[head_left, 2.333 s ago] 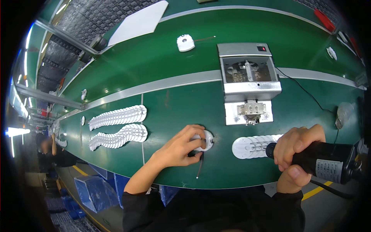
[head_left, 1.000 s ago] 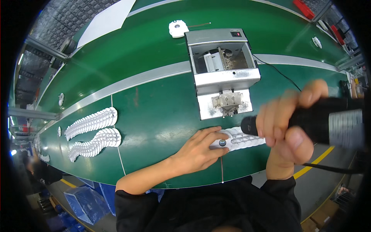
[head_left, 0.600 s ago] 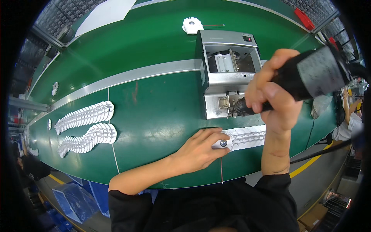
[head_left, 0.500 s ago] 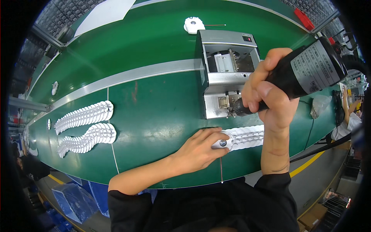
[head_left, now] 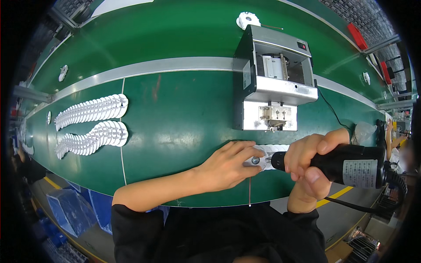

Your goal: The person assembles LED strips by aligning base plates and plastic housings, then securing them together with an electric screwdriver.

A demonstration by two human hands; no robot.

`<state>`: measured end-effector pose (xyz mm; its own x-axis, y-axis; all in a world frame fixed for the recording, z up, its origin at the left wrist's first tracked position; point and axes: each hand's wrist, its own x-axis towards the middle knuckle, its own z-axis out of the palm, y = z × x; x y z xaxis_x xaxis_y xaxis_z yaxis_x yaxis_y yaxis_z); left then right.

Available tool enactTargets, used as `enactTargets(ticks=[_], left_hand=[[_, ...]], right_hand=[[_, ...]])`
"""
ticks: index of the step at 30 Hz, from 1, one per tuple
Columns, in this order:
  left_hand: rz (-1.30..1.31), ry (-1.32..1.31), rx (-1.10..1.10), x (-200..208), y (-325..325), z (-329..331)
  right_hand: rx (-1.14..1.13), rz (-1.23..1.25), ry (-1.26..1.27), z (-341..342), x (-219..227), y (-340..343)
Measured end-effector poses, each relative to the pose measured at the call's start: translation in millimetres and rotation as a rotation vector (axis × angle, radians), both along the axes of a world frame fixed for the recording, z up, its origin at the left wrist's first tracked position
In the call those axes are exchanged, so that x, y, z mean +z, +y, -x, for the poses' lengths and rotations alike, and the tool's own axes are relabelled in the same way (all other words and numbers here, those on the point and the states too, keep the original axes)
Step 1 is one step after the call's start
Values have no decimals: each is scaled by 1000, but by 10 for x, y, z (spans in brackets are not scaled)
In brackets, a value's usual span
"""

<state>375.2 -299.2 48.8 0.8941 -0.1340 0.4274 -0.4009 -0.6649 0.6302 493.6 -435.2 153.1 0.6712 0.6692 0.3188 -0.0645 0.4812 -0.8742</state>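
My right hand (head_left: 312, 164) is wrapped round a black electric screwdriver (head_left: 346, 165), held nearly level with its tip pointing left. Its nose is at the end white plastic piece (head_left: 251, 161), which has a round metal centre; whether the bit touches it I cannot tell. My left hand (head_left: 229, 166) grips this piece on the bench, fingers over its far side and thumb at its near side. A row of white pieces (head_left: 272, 148) stretches right from it, partly hidden by my right hand and the screwdriver. A thin reddish wire (head_left: 250, 188) hangs toward the bench's front edge.
A silver and black screw feeder (head_left: 280, 90) stands just beyond my hands. Two stacked rows of white pieces (head_left: 92, 111) lie at the left. Another white piece (head_left: 248, 20) sits behind the feeder. A clear plastic bag (head_left: 364, 131) lies right; blue bins (head_left: 70, 208) stand below the bench.
My right hand has brought the screwdriver down from the front of the screw feeder to the white piece. My left hand keeps its grip there. The whole view has shifted slightly.
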Motion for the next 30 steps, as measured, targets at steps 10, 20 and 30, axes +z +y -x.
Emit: enactTargets(ticks=[10,20,30], left_hand=[[-4,18,-6,18,-9,-6],[8,15,6,14,-2,-6],[-19,37,-31,29,23,-3]], right_hand=[[15,87,-42,-38,-83,0],[86,102,-63,-31,-132,3],[-22,-108,-102,-181,80,124]])
